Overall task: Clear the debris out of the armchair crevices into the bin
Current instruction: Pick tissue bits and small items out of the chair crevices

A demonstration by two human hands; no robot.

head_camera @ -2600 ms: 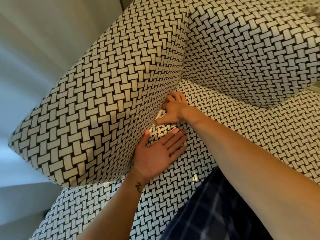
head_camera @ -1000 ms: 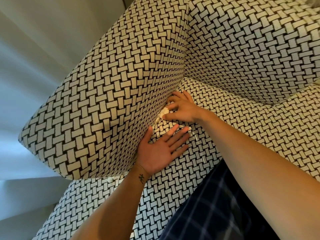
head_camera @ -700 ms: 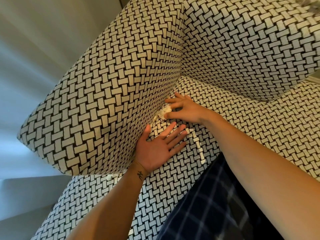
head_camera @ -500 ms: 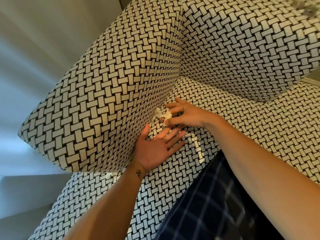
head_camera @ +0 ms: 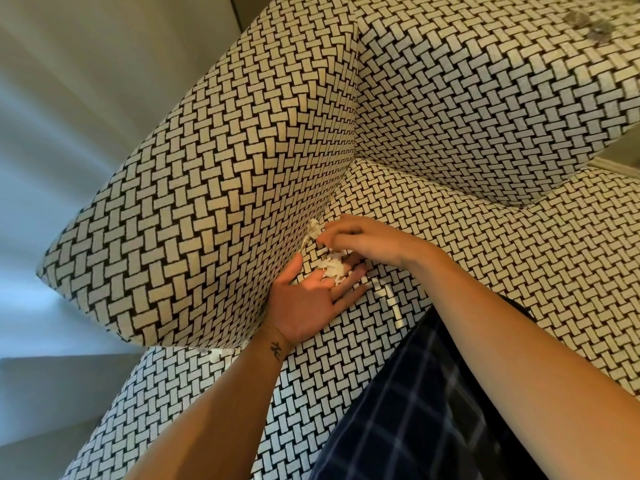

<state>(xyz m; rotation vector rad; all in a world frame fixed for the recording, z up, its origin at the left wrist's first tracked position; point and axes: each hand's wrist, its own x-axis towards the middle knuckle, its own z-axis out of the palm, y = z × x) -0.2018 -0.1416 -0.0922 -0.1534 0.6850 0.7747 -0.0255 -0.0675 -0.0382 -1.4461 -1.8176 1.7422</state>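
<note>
The armchair's left armrest (head_camera: 214, 209) meets the seat cushion (head_camera: 485, 265) in a crevice. White paper scraps (head_camera: 333, 268) lie on the fingers of my left hand (head_camera: 304, 303), which rests palm up and flat on the seat against the armrest. Another white scrap (head_camera: 313, 228) sticks out of the crevice just above. My right hand (head_camera: 367, 242) hovers over the scraps with its fingers curled, fingertips at the crevice scrap. The bin is out of view.
The chair's backrest (head_camera: 485, 98) rises at upper right, with a small grey patch of debris (head_camera: 588, 26) near its top. My leg in dark plaid trousers (head_camera: 433, 410) is at the bottom. A pale wall (head_camera: 86, 98) lies to the left.
My right hand has pulled white scraps out of the crevice and onto my left hand's fingers. The left hand stayed flat on the seat.
</note>
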